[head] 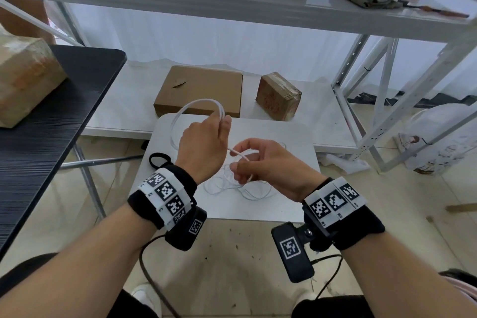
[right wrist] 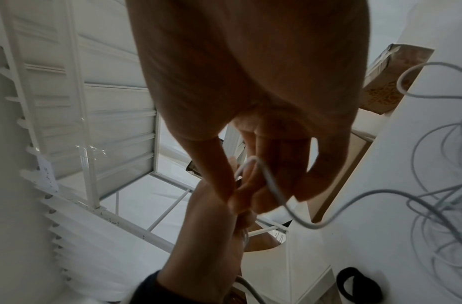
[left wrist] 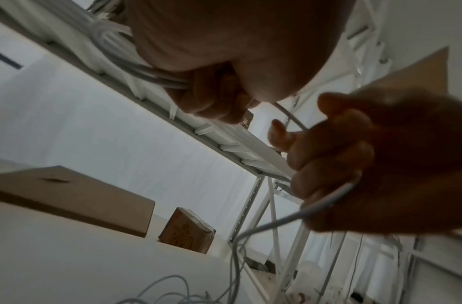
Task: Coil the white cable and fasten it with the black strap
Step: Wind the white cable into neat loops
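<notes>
Head view: your left hand is raised over the small white surface, fingers curled round several finished loops of the white cable that arc up and to the left of the fist. Your right hand sits just beside it, thumb and fingers pinching the next stretch of cable; the rest lies as a loose tangle on the surface under both hands. The black strap lies flat on the surface's left edge, near your left wrist, untouched. Behind: flat cardboard box and small taped box on the low shelf.

Left wrist view: left hand fingers closed tight on the loop bundle; right hand is curled round a single strand that runs down to the tangle.

Right wrist view: right hand fingers bent, strand passing between them & dropping to the pile at right. Left hand is below, touching the right fingertips. Strap sits on the surface at the bottom right, apart from the cable.
</notes>
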